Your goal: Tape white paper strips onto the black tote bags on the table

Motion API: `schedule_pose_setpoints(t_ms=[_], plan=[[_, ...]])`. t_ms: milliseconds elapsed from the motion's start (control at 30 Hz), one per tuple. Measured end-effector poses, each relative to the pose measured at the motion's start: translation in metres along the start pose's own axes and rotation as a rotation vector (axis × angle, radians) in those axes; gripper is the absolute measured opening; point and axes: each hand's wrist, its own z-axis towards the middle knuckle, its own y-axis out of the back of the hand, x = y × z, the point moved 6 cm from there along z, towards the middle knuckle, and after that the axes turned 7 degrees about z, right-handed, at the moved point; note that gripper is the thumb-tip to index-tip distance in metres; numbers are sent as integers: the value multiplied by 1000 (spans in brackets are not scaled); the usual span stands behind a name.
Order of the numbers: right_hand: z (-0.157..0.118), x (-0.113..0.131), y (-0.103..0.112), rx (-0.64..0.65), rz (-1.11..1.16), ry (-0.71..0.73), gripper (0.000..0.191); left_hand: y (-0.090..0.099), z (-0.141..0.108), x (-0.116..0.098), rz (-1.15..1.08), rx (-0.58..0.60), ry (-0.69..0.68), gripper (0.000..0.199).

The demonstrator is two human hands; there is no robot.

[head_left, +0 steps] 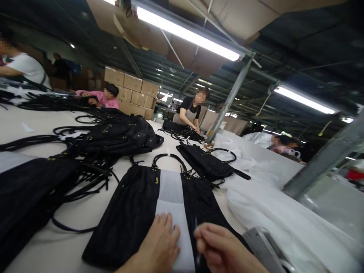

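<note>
A black handbag point(131, 212) with looped handles lies flat on the table in front of me. Down its middle runs a pale grey-white strip point(171, 185). My left hand point(162, 240) rests on this strip with its fingers stretched out and holds nothing. Over the bag's right half, my right hand point(213, 244) is closed in a pinch. A thin, pointed metal tool point(196, 223) sticks up from its fingers; its exact kind is hard to make out. Beside my right wrist lies a grey metal object point(264, 246), partly cut off by the frame.
More black bags lie left point(36, 193), behind point(122, 132) and right point(207, 161) on the white table point(71, 212). White plastic sheeting point(284, 212) covers the right side near a metal post point(321, 163). Several people work around; cartons point(133, 91) are stacked behind.
</note>
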Motion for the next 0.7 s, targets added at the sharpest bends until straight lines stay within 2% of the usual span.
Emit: schedule_pose_setpoints(t_ms=[67, 133, 200, 267, 400, 567, 700], plan=[[48, 14, -34, 58, 142, -35, 43, -4, 4, 2, -21, 26, 6, 56], [95, 17, -50, 26, 119, -61, 39, -12, 10, 4, -43, 35, -2, 58], [131, 10, -52, -26, 48, -70, 33, -22, 16, 5, -35, -20, -17, 56], [153, 1, -46, -44, 5, -66, 30, -30, 21, 5, 13, -103, -24, 46], [166, -11, -34, -43, -29, -58, 34, -41, 28, 3, 39, -161, -33, 30], [165, -10, -33, -44, -75, -41, 45, -41, 28, 11, -47, -160, 34, 28], [165, -10, -34, -39, -123, -25, 45, -39, 26, 13, -67, -115, 72, 30]])
